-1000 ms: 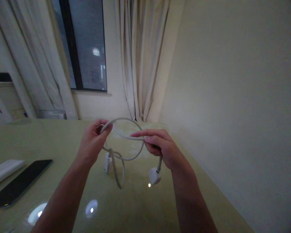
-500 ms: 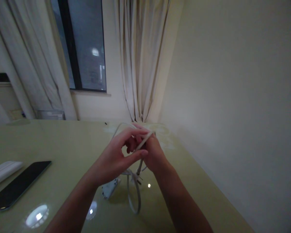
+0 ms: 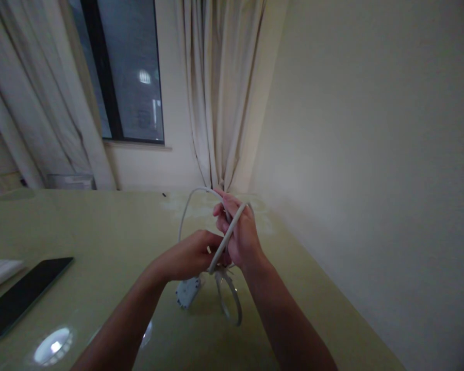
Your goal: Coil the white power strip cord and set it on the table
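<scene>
A pale grey cable (image 3: 229, 236) is looped around my right hand (image 3: 241, 232), passing over its back and thumb side, with the fingers curled around part of it. My left hand (image 3: 195, 252) sits lower and to the left, its fingers closed at the cable near my right palm; the fingertips are partly hidden behind the cable. One thin loop arches up to the left of my right hand, and another hangs below both hands. Under my left wrist is a white block with dark dots along its edge (image 3: 187, 292), perhaps the cable's adapter.
On the left of the glossy greenish table (image 3: 112, 226) lie a black phone (image 3: 27, 293) and a white long object (image 3: 0, 272). A small dark bit (image 3: 164, 195) rests near the far edge. The wall (image 3: 351, 154) borders the table on the right; curtains (image 3: 224, 93) hang behind.
My left hand has moved down from my right fingers to below the palm. The cable loop at the left now shows more fully, and the view has shifted slightly.
</scene>
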The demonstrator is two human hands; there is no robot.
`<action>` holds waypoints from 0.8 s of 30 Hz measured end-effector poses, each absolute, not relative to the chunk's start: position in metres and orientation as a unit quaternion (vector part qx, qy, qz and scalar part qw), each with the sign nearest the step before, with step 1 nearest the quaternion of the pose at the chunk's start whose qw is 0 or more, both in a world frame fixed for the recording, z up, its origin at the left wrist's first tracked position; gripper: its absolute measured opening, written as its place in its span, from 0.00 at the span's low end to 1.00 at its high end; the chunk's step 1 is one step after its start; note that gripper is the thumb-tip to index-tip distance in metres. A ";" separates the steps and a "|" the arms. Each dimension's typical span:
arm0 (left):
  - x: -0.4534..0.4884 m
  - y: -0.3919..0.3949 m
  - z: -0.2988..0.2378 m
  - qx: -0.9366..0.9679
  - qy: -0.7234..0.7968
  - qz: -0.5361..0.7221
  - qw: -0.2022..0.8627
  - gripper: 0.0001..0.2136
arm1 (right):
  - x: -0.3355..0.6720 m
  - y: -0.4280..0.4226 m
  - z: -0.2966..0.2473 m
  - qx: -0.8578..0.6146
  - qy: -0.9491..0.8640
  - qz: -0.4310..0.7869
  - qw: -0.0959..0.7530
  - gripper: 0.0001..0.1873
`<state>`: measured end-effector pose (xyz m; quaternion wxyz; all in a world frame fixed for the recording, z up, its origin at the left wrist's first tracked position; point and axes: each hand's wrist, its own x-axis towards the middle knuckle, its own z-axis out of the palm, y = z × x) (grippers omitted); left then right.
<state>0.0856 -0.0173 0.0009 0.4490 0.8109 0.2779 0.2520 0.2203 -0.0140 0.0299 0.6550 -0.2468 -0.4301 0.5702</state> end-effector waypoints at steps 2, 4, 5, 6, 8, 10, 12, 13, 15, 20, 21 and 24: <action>0.091 -0.013 0.000 0.796 0.293 0.332 0.412 0.11 | 0.221 -0.011 0.028 -0.263 -0.444 0.540 0.665 0.17; 0.092 -0.008 0.001 0.747 0.324 0.423 0.397 0.14 | 0.223 -0.008 0.027 -0.277 -0.453 0.512 0.675 0.15; 0.091 -0.005 0.000 0.710 0.344 0.473 0.393 0.15 | 0.224 -0.007 0.027 -0.279 -0.451 0.504 0.682 0.15; 0.087 -0.001 0.000 0.663 0.366 0.525 0.388 0.16 | 0.225 -0.007 0.028 -0.277 -0.440 0.505 0.689 0.14; 0.075 0.006 -0.003 0.561 0.414 0.609 0.379 0.18 | 0.229 -0.005 0.030 -0.267 -0.389 0.539 0.698 0.14; 0.056 0.014 -0.008 0.495 0.467 0.627 0.380 0.21 | 0.234 -0.004 0.034 -0.261 -0.312 0.598 0.690 0.12; 0.032 0.023 -0.015 0.532 0.528 0.548 0.371 0.22 | 0.242 -0.002 0.039 -0.256 -0.247 0.639 0.682 0.07; 0.021 0.027 -0.020 0.573 0.560 0.490 0.344 0.20 | 0.246 -0.002 0.041 -0.252 -0.230 0.648 0.681 0.05; 0.003 0.036 -0.031 0.660 0.605 0.361 0.260 0.16 | 0.254 -0.001 0.044 -0.242 -0.229 0.652 0.681 0.04; -0.007 0.051 -0.064 0.753 0.631 0.127 0.133 0.15 | 0.267 -0.001 0.050 -0.246 -0.303 0.652 0.650 0.07; -0.004 0.052 -0.070 0.757 0.630 0.112 0.134 0.15 | 0.268 0.000 0.050 -0.250 -0.327 0.649 0.640 0.08; 0.010 0.051 -0.083 0.774 0.614 0.072 0.138 0.10 | 0.269 0.002 0.047 -0.262 -0.414 0.628 0.604 0.11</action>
